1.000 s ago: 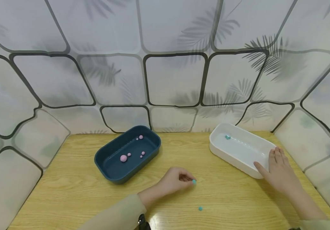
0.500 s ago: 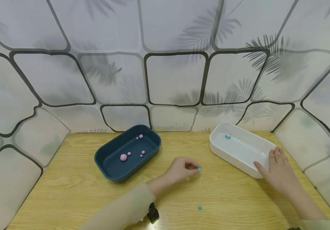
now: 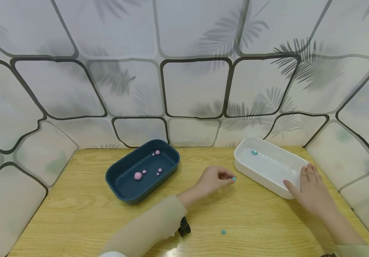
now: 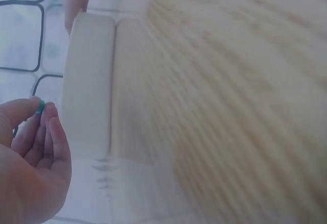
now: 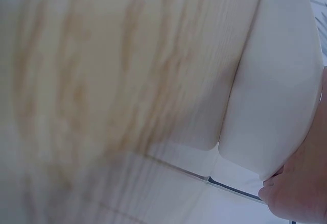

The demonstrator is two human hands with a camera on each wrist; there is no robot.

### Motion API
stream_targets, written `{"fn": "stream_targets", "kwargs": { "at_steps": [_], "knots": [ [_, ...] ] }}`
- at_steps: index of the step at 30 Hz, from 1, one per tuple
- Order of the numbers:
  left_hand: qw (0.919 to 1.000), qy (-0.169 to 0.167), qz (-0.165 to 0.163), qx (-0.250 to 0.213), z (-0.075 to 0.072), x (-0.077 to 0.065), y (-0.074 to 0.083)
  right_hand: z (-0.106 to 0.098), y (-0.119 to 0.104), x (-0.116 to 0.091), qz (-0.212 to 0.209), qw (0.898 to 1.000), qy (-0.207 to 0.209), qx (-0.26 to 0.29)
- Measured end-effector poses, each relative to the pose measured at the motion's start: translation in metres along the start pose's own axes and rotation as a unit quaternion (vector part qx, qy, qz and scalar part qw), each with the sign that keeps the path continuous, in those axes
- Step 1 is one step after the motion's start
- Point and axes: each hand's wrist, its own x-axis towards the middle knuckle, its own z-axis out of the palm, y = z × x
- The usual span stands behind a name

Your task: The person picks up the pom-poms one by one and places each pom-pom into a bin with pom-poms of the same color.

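Observation:
Between thumb and fingertips my left hand pinches a small teal ball, just short of the white tray's near-left side. The left wrist view shows that teal ball at the fingertips too. My right hand rests on the near-right end of the white tray, fingers straight over the rim and thumb on the near side. Several tiny teal balls lie together at the tray's far-left end. One more teal ball lies on the table near the front.
A dark blue tray stands at the left of the wooden table, with several pink balls of different sizes inside. A patterned curtain encloses the back and sides. A black strap device sits at the left wrist.
My left hand has moved right and away from me, carrying the pinched teal ball from the table's middle toward the white tray. The right hand has stayed on the tray.

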Motion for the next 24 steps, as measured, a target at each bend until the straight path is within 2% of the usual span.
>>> {"fn": "stream_targets", "kwargs": {
  "at_steps": [8,14,21,24],
  "knots": [
    [0.9989,0.012,0.036,0.026,0.005,0.017,0.015,0.002,-0.001,-0.001,-0.003,1.0,0.009,0.0],
    [0.9988,0.023,0.033,0.028,0.011,0.032,0.03,0.002,0.0,-0.001,-0.004,1.0,0.008,-0.001],
    [0.9981,0.054,0.03,-0.008,0.013,0.052,0.04,0.002,0.001,0.0,0.0,1.0,0.004,0.001],
    [0.9975,0.066,0.025,-0.008,0.014,0.06,0.042,0.002,0.001,0.0,-0.003,1.0,0.01,0.003]
  ]
}}
